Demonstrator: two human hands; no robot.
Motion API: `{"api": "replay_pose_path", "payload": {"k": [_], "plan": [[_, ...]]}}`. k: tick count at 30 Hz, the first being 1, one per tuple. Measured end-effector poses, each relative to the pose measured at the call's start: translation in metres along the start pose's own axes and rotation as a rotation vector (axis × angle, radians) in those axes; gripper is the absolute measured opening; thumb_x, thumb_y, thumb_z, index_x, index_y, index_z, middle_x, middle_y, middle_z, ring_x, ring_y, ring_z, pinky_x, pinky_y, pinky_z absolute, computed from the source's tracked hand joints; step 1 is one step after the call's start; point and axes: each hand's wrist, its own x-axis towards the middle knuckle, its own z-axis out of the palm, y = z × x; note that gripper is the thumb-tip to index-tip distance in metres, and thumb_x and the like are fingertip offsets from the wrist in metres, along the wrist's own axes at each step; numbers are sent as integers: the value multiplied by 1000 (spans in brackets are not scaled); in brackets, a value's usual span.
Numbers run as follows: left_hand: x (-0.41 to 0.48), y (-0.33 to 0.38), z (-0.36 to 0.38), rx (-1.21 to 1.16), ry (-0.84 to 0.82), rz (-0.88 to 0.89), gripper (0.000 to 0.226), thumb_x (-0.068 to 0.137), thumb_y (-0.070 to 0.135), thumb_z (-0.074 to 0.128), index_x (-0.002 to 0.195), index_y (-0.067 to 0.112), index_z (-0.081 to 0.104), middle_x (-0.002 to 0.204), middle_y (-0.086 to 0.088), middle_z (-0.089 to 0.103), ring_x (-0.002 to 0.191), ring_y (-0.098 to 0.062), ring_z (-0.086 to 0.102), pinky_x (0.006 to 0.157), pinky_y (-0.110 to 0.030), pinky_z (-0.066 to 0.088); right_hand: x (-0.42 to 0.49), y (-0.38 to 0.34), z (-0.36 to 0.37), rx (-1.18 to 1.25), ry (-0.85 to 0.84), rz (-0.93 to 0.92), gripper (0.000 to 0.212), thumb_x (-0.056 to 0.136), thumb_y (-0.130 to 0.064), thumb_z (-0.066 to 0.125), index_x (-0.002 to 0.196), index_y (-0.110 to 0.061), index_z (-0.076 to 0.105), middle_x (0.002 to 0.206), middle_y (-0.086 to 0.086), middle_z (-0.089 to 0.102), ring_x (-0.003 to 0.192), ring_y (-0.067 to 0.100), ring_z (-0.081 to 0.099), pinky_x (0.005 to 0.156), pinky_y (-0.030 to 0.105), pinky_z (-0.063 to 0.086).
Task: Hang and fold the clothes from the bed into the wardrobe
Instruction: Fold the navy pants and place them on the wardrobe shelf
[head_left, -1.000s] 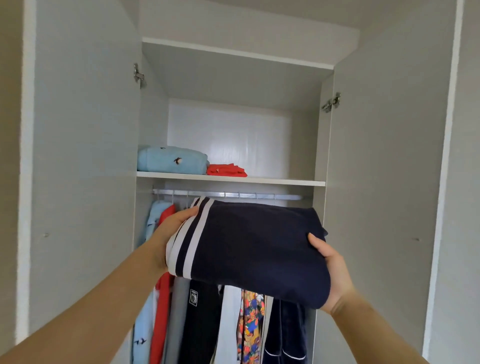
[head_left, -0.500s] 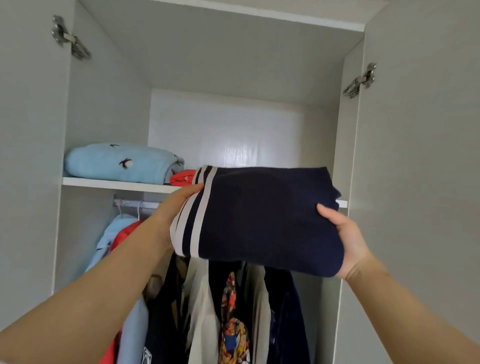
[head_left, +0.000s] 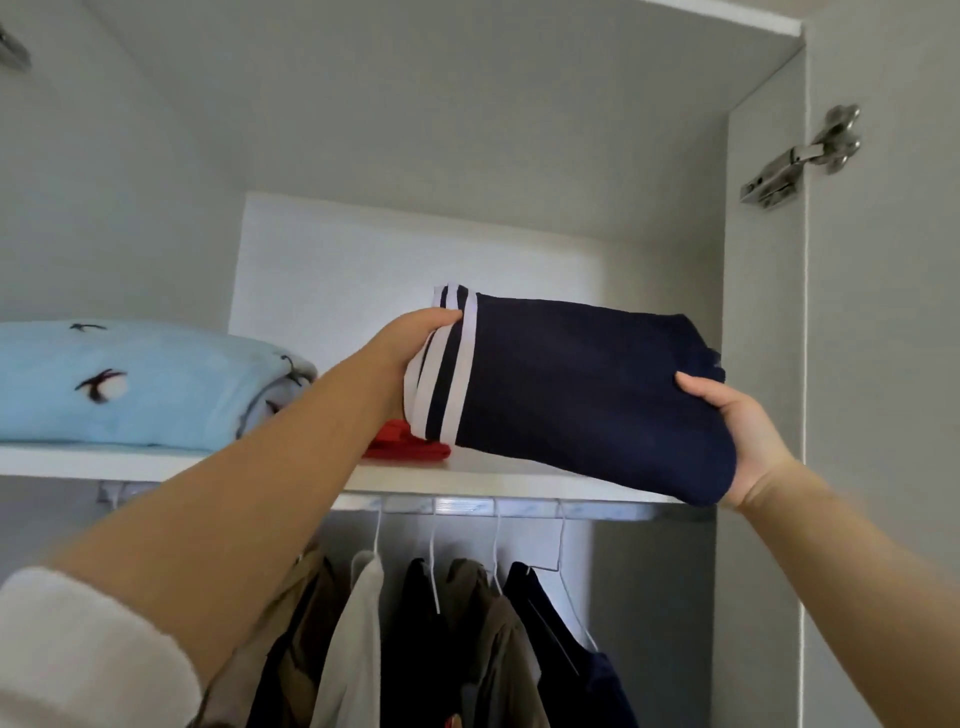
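A folded navy garment with white stripes (head_left: 582, 384) is held over the right part of the wardrobe's upper shelf (head_left: 498, 477). My left hand (head_left: 410, 343) grips its striped left end, thumb on top. My right hand (head_left: 743, 431) holds its near right corner, thumb on top and fingers hidden under the cloth. The garment's near edge hangs out past the shelf's front lip; whether it touches the shelf I cannot tell. A folded red garment (head_left: 402, 444) lies on the shelf, partly hidden under the navy one's left end.
A rolled light-blue blanket with dark bird prints (head_left: 130, 384) fills the shelf's left. Below the shelf, a rail (head_left: 467, 504) carries several hung clothes on white hangers. The open right door with its hinge (head_left: 800, 156) stands close to my right hand.
Both hands have lifted the navy garment up and forward, from in front of the rail to shelf height over the shelf's right part. The view has closed in on the wardrobe.
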Motion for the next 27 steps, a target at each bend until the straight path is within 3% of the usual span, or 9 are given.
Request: {"api": "replay_pose_path", "payload": {"k": [4, 7, 11, 15, 19, 21, 23, 25, 27], "plan": [[33, -11, 7, 95, 5, -109, 21, 90, 31, 55, 79, 16, 64, 58, -4, 69, 53, -20, 66, 54, -28, 46, 30, 7, -16, -93, 125, 62, 18, 85, -26, 56, 95, -14, 65, 70, 7, 73, 56, 23, 69, 61, 33, 47], [50, -21, 7, 108, 23, -168, 18, 90, 31, 58, 83, 15, 63, 60, -5, 70, 56, -21, 67, 53, -29, 47, 48, 7, -24, -152, 190, 108, 17, 84, -25, 57, 92, -12, 65, 67, 8, 72, 52, 25, 68, 63, 34, 47], [66, -33, 5, 240, 100, -241, 24, 85, 36, 63, 85, 12, 62, 68, -9, 70, 70, -27, 66, 60, -34, 49, 72, 10, -29, -255, 226, 172, 14, 85, -22, 59, 90, -11, 63, 62, 9, 70, 48, 25, 67, 53, 32, 51], [76, -46, 8, 270, 115, -310, 22, 89, 31, 60, 86, 10, 59, 54, -6, 67, 55, -23, 64, 47, -29, 48, 89, 14, -36, -294, 244, 223, 13, 87, -16, 60, 94, -7, 62, 61, 13, 70, 47, 26, 66, 42, 32, 54], [80, -49, 9, 324, 142, -306, 23, 91, 30, 58, 86, 8, 61, 65, -9, 67, 67, -25, 60, 61, -34, 48, 106, 15, -40, -393, 226, 237, 18, 91, -14, 55, 106, -5, 58, 69, 15, 68, 61, 28, 64, 56, 32, 50], [80, -49, 8, 290, 153, -289, 26, 90, 27, 59, 103, 5, 63, 71, -10, 68, 71, -25, 61, 62, -35, 47, 110, 16, -36, -462, 231, 217, 21, 91, -16, 57, 110, -7, 55, 66, 14, 68, 62, 27, 62, 53, 30, 48], [79, -48, 9, 256, 134, -224, 44, 88, 24, 62, 125, 4, 52, 81, -8, 66, 75, -23, 63, 60, -33, 48, 116, 18, -39, -545, 323, 126, 37, 87, -17, 64, 117, 0, 52, 85, 18, 69, 75, 30, 62, 59, 32, 48], [77, -48, 12, 348, 124, -122, 57, 87, 28, 62, 137, 10, 38, 93, -4, 62, 78, -19, 62, 60, -29, 47, 120, 20, -44, -684, 439, -8, 56, 85, -17, 66, 130, 3, 39, 119, 21, 56, 101, 35, 57, 79, 37, 49], [73, -50, 17, 460, 116, -29, 58, 88, 33, 60, 139, 17, 37, 122, -3, 56, 96, -19, 59, 77, -30, 48, 117, 18, -45, -841, 557, -179, 52, 86, -17, 60, 132, -3, 39, 130, 18, 49, 115, 34, 50, 90, 36, 41]]}}
